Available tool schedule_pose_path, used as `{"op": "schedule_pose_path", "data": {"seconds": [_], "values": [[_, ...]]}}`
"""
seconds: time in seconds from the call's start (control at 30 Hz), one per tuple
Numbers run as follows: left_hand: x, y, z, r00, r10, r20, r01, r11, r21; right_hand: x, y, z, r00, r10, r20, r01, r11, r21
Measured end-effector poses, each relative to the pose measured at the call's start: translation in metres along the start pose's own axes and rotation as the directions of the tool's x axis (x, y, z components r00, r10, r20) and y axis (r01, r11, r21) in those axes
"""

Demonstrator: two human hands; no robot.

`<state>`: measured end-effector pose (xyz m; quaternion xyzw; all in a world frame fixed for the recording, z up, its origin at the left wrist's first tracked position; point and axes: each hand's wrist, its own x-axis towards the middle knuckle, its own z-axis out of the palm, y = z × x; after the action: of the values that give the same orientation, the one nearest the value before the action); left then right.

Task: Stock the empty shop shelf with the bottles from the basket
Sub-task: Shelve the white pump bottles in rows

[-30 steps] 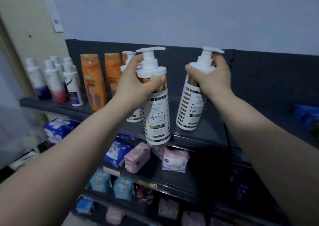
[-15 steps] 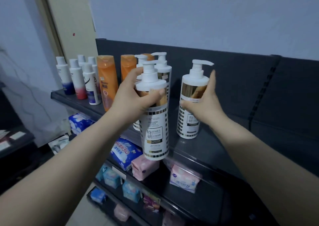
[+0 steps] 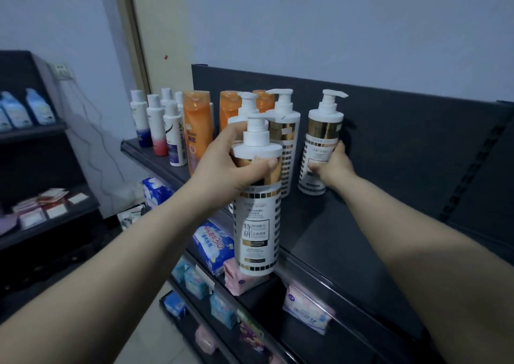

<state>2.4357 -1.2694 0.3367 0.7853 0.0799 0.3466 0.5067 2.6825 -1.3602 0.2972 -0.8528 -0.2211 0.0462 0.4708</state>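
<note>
My left hand [image 3: 225, 166] grips a white and gold pump bottle [image 3: 257, 219] by its shoulder and holds it in the air in front of the dark top shelf [image 3: 319, 224]. Further back, my right hand [image 3: 332, 166] holds the lower body of a second pump bottle [image 3: 321, 138], which stands upright on the shelf near the back panel. Two more pump bottles [image 3: 285, 141] stand just left of it. The basket is out of view.
Orange bottles [image 3: 198, 132] and small white bottles [image 3: 155, 124] fill the shelf's left end. Shelves below hold packets of pads and tissues [image 3: 212, 245]. The top shelf's right part [image 3: 389, 252] is bare. Another dark rack [image 3: 33, 169] stands at the left.
My right hand has set its bottle down further back on the shelf and slid lower on its body. My left hand still holds its bottle in the air. The view has turned right.
</note>
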Motion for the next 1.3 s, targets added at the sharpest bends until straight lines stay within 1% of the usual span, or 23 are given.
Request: {"op": "schedule_pose_path", "data": {"seconds": [0.03,0.1,0.17,0.23,0.3,0.37,0.4,0.43,0.5,0.57,0.67,0.8,0.87,1.0,1.07,1.13,1.2,1.23,1.3], "values": [[-0.001,-0.001,0.0,1.0,-0.002,-0.001,0.002,1.0,0.0,0.002,0.002,0.001,0.999,0.028,0.04,-0.027,0.999,-0.04],[-0.002,0.001,0.001,1.0,0.0,0.011,0.0,1.0,-0.005,-0.001,0.01,-0.001,0.995,0.04,0.089,-0.029,0.993,-0.116],[-0.002,0.004,0.002,0.999,0.007,0.04,-0.006,1.0,-0.013,-0.013,0.012,-0.008,0.994,-0.026,0.105,0.039,0.992,-0.121],[0.0,0.01,0.007,0.997,0.02,0.077,-0.017,0.999,-0.041,-0.032,0.007,-0.019,0.985,-0.132,0.112,0.132,0.991,0.0],[0.005,0.019,0.014,0.993,0.044,0.108,-0.036,0.997,-0.07,-0.055,-0.003,-0.033,0.964,-0.224,0.141,0.19,0.957,0.221],[0.014,0.029,0.022,0.988,0.072,0.134,-0.063,0.995,-0.074,-0.08,-0.013,-0.05,0.909,-0.342,0.239,0.207,0.867,0.453],[0.019,0.034,0.027,0.986,0.085,0.144,-0.076,0.995,-0.069,-0.091,-0.016,-0.056,0.87,-0.398,0.292,0.206,0.83,0.519],[0.024,0.037,0.032,0.984,0.096,0.151,-0.087,0.994,-0.066,-0.103,-0.018,-0.062,0.842,-0.424,0.333,0.21,0.827,0.521],[0.034,0.039,0.044,0.979,0.117,0.167,-0.106,0.992,-0.075,-0.119,-0.022,-0.065,0.83,-0.419,0.369,0.252,0.871,0.421],[0.039,0.037,0.054,0.97,0.127,0.205,-0.116,0.991,-0.068,-0.12,-0.017,-0.061,0.863,-0.393,0.317,0.277,0.894,0.353],[0.04,0.026,0.063,0.951,0.112,0.288,-0.087,0.992,-0.096,-0.117,-0.003,-0.055,0.917,-0.322,0.233,0.236,0.913,0.332],[0.038,0.013,0.063,0.927,0.12,0.356,-0.07,0.986,-0.149,-0.121,0.007,-0.048,0.947,-0.27,0.175,0.199,0.919,0.34],[0.035,0.009,0.06,0.934,0.117,0.338,-0.058,0.982,-0.178,-0.123,0.006,-0.044,0.95,-0.269,0.158,0.208,0.923,0.324],[0.022,-0.003,0.053,0.973,0.093,0.214,-0.051,0.979,-0.196,-0.125,0.002,-0.029,0.953,-0.268,0.143,0.209,0.921,0.329],[0.013,-0.011,0.049,0.981,0.06,0.185,-0.021,0.978,-0.206,-0.128,0.0,-0.023,0.957,-0.249,0.146,0.188,0.921,0.341],[0.005,-0.018,0.045,0.986,0.054,0.159,-0.033,0.991,-0.133,-0.136,0.001,-0.021,0.963,-0.219,0.154,0.164,0.937,0.31],[-0.005,-0.026,0.042,0.987,0.106,0.117,-0.108,0.994,0.007,-0.152,0.004,-0.02,0.974,-0.189,0.122,0.157,0.96,0.234],[-0.011,-0.029,0.04,0.983,0.149,0.102,-0.157,0.985,0.068,-0.162,0.007,-0.02,0.984,-0.165,0.071,0.15,0.973,0.176],[-0.025,-0.031,0.04,0.956,0.27,0.111,-0.285,0.946,0.153,-0.184,0.013,-0.021,0.986,-0.145,-0.085,0.145,0.989,0.002]]}}
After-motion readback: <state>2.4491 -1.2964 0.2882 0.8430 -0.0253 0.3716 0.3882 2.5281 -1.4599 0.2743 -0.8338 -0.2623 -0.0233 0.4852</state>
